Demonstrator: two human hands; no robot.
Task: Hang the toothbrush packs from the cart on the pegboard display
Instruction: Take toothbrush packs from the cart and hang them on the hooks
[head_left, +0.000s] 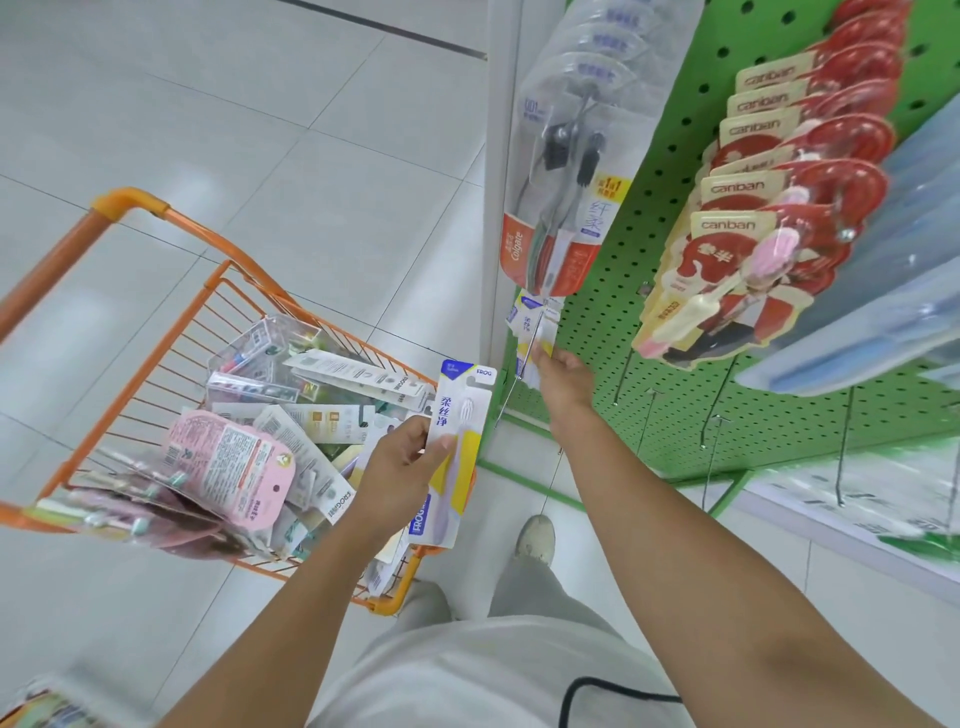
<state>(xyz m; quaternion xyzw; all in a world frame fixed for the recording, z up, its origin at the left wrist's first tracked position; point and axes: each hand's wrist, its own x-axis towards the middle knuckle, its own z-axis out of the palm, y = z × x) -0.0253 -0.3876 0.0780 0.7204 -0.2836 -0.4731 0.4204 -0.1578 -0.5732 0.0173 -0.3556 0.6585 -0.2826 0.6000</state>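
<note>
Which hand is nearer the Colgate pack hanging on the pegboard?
Right. The right hand is just below the Colgate pack, holding a small pack at a peg. The left hand is lower, over the cart, gripping a FROG pack.

Both arms bare to the frame edge, no sleeves, no watch or rings seen on left hand (402, 467) or right hand (563, 382). Light grey-white top (467, 675) fills lower centre. Trousers (524, 592) pale grey-green, loose. One shoe (535, 538) visible, off-white, scuffed w/ darker marks on toe. Thin black cable (613, 688) loops over the top's right side.
</note>
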